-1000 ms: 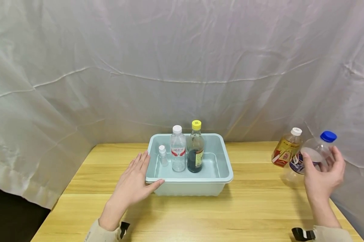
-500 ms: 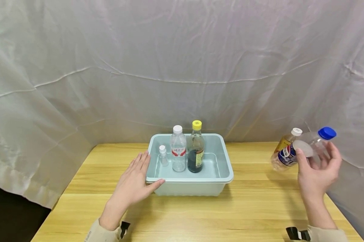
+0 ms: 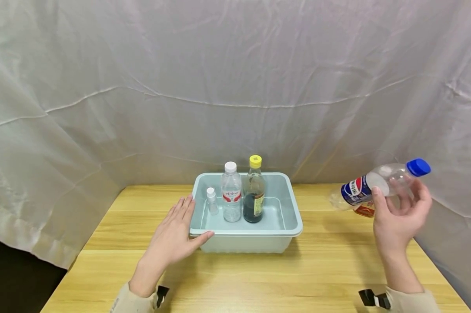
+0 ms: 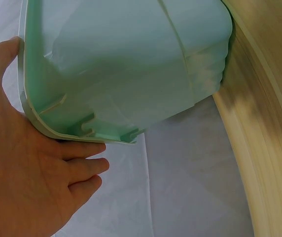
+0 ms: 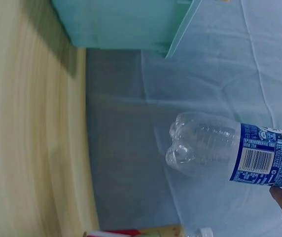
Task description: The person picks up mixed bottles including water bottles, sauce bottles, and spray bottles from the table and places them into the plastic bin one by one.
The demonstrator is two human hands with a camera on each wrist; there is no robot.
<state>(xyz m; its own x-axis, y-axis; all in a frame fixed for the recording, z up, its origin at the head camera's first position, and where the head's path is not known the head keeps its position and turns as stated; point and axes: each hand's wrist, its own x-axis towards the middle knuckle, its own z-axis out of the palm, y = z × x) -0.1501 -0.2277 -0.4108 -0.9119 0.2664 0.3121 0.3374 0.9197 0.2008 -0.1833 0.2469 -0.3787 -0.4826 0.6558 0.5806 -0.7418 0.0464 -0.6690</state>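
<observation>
My right hand (image 3: pixel 401 215) grips a clear plastic soda bottle (image 3: pixel 389 176) with a blue cap and a blue label. Tilted well over, the bottle has its base toward the left and its cap up at the right; in the right wrist view its base shows above the table. My left hand (image 3: pixel 176 234) rests with straight fingers on the left front corner of a pale blue plastic basin (image 3: pixel 245 243). Inside the basin stand a small white-capped bottle (image 3: pixel 212 202), a clear water bottle (image 3: pixel 231 195) and a yellow-capped glass bottle (image 3: pixel 254 195) partly filled with dark liquid.
Behind the held bottle stands a red and yellow drink bottle (image 3: pixel 364 209), mostly hidden in the head view; its white cap (image 5: pixel 206 232) shows in the right wrist view. The wooden table (image 3: pixel 235 282) ends at a grey curtain (image 3: pixel 235 87).
My right hand has lifted the soda bottle, tipped it over and moved left, so that it now covers most of the red and yellow bottle. The left hand stays at the basin.
</observation>
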